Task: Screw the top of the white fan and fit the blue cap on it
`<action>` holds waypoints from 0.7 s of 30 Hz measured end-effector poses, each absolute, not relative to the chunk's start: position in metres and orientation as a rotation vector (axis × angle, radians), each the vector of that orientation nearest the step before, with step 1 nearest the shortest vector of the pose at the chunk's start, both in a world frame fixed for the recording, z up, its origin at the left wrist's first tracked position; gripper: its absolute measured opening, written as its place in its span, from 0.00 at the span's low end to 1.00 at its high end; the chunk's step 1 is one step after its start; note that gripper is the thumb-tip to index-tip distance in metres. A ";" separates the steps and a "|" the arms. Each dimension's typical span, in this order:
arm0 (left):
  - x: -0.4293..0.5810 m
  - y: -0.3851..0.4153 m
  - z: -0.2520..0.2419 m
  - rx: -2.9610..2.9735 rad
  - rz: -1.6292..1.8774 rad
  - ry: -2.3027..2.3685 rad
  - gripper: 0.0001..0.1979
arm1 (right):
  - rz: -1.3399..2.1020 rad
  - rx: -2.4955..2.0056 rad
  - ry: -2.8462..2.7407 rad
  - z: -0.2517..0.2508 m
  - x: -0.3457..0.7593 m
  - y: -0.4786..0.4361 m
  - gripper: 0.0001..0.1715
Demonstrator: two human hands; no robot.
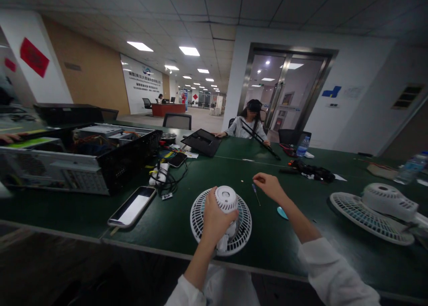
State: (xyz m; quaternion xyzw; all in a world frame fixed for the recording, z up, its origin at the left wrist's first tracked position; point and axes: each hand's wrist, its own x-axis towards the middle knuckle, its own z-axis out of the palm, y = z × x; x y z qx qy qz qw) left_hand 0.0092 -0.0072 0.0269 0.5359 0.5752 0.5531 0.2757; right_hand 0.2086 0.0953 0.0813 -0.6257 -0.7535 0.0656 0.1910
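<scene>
A white fan head with a round grille [245, 228] lies grille-down near the front edge of the green table [187, 176]. My left hand [216, 219] is wrapped round its motor housing [226, 198]. To the right, my right hand [269, 186] is over the table with its fingers pinched together. Just below those fingertips is a thin screwdriver [256, 193], pointing down toward the table; whether the fingers touch it cannot be made out. A small light-blue disc [282, 212] lies below my right wrist.
An open computer case [83, 167] fills the left side, beside a phone [132, 208] and cables [170, 181]. Another fan head [371, 217] lies at right. Across the table sits a person [247, 125] near a black panel [202, 142].
</scene>
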 end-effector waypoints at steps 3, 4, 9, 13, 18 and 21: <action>0.009 -0.008 0.027 1.432 1.474 1.554 0.38 | 0.158 -1.969 -2.061 0.046 0.219 0.118 0.12; 0.009 -0.008 0.027 1.428 1.476 1.549 0.38 | 0.146 -2.019 -2.046 0.035 0.218 0.122 0.14; 0.009 -0.006 0.022 1.386 1.478 1.526 0.39 | 0.101 -2.098 -2.008 0.005 0.205 0.132 0.18; 0.009 -0.006 0.022 1.365 1.497 1.504 0.39 | 0.142 -2.036 -1.966 0.004 0.205 0.139 0.17; 0.008 -0.007 0.022 1.357 1.501 1.487 0.39 | 0.236 -1.773 -1.825 0.040 0.202 0.148 0.23; 0.008 -0.006 0.020 1.370 1.488 1.476 0.38 | 0.552 -1.193 -1.475 0.081 0.184 0.132 0.26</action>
